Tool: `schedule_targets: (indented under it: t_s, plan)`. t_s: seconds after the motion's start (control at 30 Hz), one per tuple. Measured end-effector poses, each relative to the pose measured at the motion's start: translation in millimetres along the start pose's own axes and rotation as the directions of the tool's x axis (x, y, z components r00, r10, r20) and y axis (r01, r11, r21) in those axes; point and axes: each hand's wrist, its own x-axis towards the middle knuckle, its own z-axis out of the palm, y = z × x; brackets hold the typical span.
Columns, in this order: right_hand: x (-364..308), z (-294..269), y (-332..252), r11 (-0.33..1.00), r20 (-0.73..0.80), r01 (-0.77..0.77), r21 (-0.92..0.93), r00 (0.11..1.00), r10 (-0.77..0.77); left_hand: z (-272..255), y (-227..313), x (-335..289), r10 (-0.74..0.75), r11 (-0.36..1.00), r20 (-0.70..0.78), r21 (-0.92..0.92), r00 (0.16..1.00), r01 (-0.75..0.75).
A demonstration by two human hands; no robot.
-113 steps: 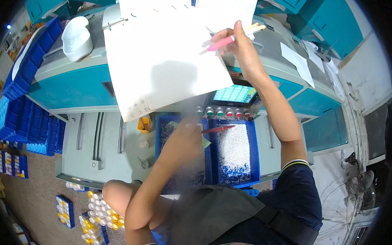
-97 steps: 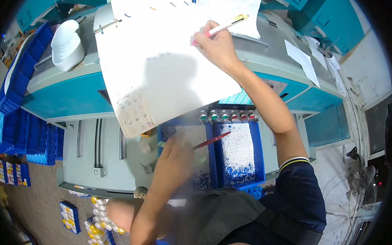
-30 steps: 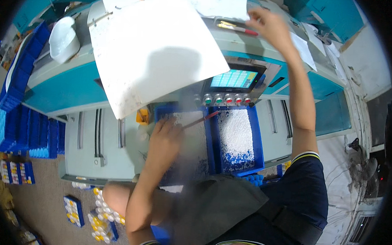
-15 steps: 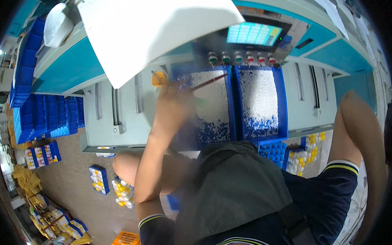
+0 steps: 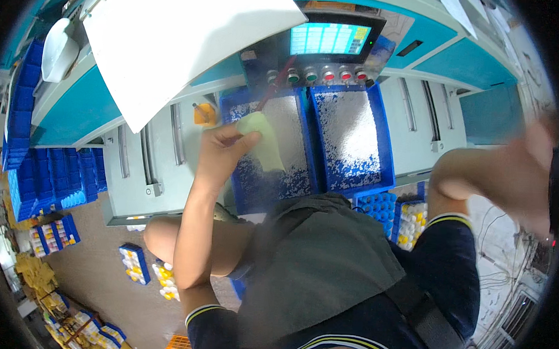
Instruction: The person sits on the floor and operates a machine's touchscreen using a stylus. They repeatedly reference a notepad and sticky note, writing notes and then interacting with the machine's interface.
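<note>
My left hand (image 5: 223, 148) pinches a thin, pale green, see-through sheet (image 5: 265, 139) between thumb and fingers, above the left blue tray (image 5: 241, 194). From the sheet's upper end a thin dark-red stick (image 5: 272, 90) slants up toward the control panel; whether the two are joined I cannot tell. Small white pellets (image 5: 291, 122) cover most of that tray's bottom. Beside it stands the right blue tray (image 5: 389, 157), filled with similar white pellets. At the right edge is my right hand (image 5: 532, 176), raised and smeared by motion, its fingers not clear.
A screen (image 5: 329, 39) over a row of red and green buttons stands behind the trays. A white board (image 5: 179, 45) juts in from upper left. An orange block (image 5: 204, 114) sits left of the trays. Blue racks (image 5: 61, 177) and trays of yellow-white bottles (image 5: 134, 263) are lower left.
My left hand has moved left and turned, so the green sheet shows clearly and the red stick points more steeply up. My right arm has shifted at the right edge. The whole view has shifted slightly.
</note>
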Motion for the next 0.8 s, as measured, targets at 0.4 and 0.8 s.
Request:
schedule_targets:
  t_s: [0.4,0.8]
  plan:
    - [-170.5,125.0,23.0,0.278,0.884,-0.953,0.122,0.231,0.406,28.3,1.4,-18.7,-0.175,0.979,0.277,-0.056,0.945,0.198]
    - [-168.1,112.4,83.4,0.93,0.28,-0.302,-0.209,0.893,0.353,15.6,15.4,-14.1,-0.186,0.982,-0.046,-0.008,0.981,0.186]
